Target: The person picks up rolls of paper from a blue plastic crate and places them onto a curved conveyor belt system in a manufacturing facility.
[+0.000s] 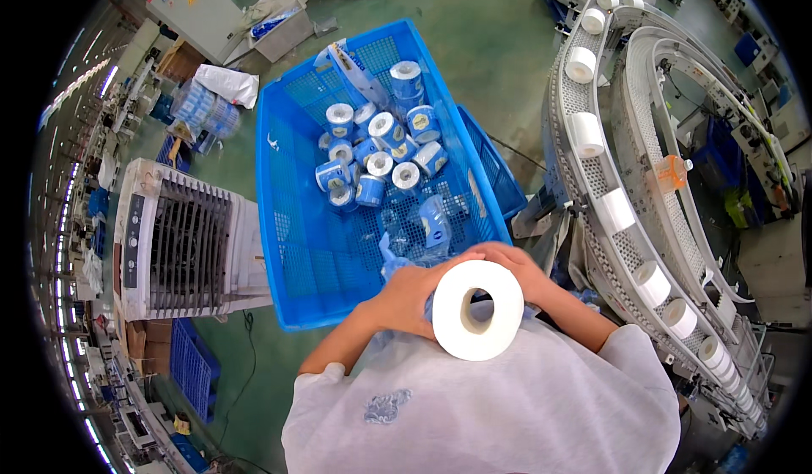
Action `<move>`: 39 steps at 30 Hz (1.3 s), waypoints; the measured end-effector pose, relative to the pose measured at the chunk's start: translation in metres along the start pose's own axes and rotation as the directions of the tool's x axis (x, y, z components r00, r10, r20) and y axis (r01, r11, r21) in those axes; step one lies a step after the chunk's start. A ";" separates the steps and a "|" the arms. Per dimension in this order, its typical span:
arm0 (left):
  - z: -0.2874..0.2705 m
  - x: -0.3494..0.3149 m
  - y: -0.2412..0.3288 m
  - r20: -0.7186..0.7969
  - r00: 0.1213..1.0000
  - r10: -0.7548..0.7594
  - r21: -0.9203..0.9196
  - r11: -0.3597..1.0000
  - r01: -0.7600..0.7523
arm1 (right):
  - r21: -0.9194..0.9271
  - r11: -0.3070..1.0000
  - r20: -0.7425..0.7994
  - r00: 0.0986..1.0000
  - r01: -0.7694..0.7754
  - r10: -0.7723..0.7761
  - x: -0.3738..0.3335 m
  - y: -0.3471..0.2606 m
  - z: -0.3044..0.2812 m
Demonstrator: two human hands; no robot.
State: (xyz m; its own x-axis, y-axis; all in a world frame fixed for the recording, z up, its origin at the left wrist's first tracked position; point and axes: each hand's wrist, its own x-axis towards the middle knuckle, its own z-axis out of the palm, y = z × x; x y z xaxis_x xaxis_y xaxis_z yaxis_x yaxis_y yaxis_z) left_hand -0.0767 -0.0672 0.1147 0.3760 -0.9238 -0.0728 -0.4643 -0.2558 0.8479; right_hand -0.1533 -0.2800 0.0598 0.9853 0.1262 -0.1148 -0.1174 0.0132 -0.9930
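The left hand [404, 298] and right hand [518, 269] cup a white roll [450, 312] at the chest, by the near edge of the blue crate [292, 281]; each grip looks closed around it, though the roll hides most fingertips. The work looks partway: a loose heap of blue-wrapped rolls [370, 190] lies in the crate, while plain rolls [585, 134] spaced along the curved conveyor [598, 172] seem left to handle.

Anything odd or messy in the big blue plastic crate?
A bit: blue-labelled white paper rolls lie jumbled in the blue plastic crate, some upright, some tipped. Also, a loose blue-and-clear plastic wrapper lies on its floor, apart from the pile.
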 end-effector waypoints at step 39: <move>0.014 0.019 -0.013 -0.356 0.928 0.108 -0.305 0.925 -0.225 | -0.066 0.938 -0.270 0.899 0.340 -0.345 -0.020 -0.027 0.000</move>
State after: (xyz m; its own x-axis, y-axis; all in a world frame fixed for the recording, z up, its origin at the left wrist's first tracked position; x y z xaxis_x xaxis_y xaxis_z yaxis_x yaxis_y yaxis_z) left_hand -0.0749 -0.0859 0.0948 0.5841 -0.7837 0.2113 -0.2695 0.0584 0.9612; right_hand -0.1701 -0.2832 0.0886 0.9596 -0.1591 0.2322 0.2336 -0.0104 -0.9723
